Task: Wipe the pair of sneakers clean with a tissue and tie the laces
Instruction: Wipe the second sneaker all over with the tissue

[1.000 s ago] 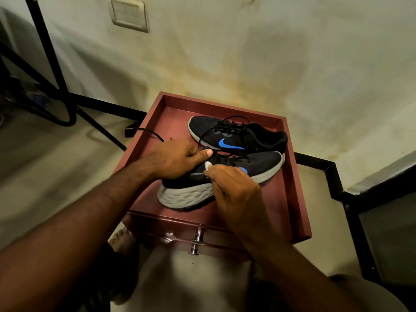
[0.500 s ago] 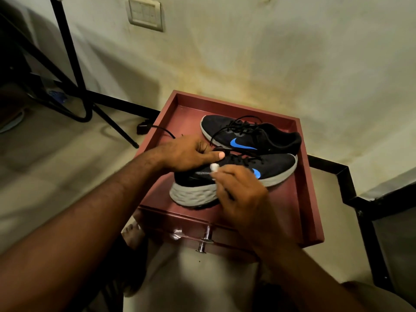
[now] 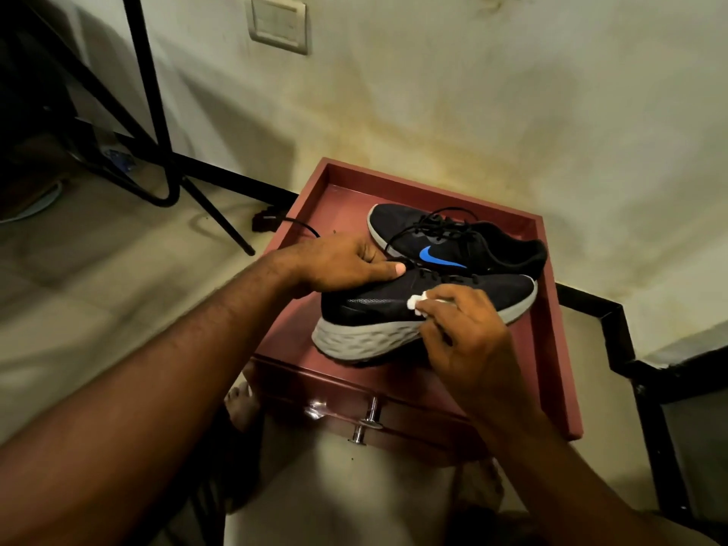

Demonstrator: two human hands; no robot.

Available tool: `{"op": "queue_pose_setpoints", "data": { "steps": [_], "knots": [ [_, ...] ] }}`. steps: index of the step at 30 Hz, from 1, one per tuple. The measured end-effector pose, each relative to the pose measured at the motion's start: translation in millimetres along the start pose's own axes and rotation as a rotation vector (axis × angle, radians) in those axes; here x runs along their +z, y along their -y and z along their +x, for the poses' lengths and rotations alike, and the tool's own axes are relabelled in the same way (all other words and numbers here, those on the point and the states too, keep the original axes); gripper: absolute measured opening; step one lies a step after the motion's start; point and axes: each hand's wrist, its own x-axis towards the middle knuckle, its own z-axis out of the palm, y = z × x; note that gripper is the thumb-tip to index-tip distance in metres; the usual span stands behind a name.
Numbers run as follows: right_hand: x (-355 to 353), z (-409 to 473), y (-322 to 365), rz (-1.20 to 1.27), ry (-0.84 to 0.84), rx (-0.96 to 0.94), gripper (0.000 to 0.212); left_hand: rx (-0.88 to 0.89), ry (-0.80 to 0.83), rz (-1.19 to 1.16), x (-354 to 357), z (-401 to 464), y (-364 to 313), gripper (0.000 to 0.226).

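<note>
Two black sneakers with blue logos lie on a red cabinet top [image 3: 551,348]. The near sneaker [image 3: 374,305] shows its grey sole toward me; the far sneaker [image 3: 453,242] lies behind it with loose black laces. My left hand [image 3: 338,266] grips the near sneaker's upper at the heel end, thumb stretched along its top. My right hand [image 3: 468,336] pinches a small white tissue wad [image 3: 416,302] and presses it against the near sneaker's black side, hiding part of the logo.
The red cabinet has a raised rim and a metal drawer handle [image 3: 364,423] at its front. A black metal stand [image 3: 157,132] is at the left, a cable plug [image 3: 268,221] on the floor. A stained wall with a switch plate [image 3: 279,24] is behind.
My right hand with the tissue has slid down from the sneaker's top by my left thumb onto its side. The camera has shifted, so the cabinet sits further right.
</note>
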Motion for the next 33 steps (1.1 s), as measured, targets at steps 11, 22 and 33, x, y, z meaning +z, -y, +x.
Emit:
{"op": "queue_pose_setpoints", "data": {
  "steps": [11, 22, 33],
  "knots": [
    [34.3, -8.1, 59.0, -0.001, 0.142, -0.272, 0.023, -0.052, 0.047, -0.067, -4.2, -4.3, -5.9, 0.041],
    [54.1, 3.7, 93.7, 0.135, -0.150, 0.157, 0.018, -0.067, 0.004, -0.093, -7.2, 0.5, -4.0, 0.046],
    [33.9, -7.5, 82.6, 0.036, -0.432, 0.450, 0.026, -0.001, 0.095, 0.029, -7.9, -16.4, -8.4, 0.036]
  ]
}}
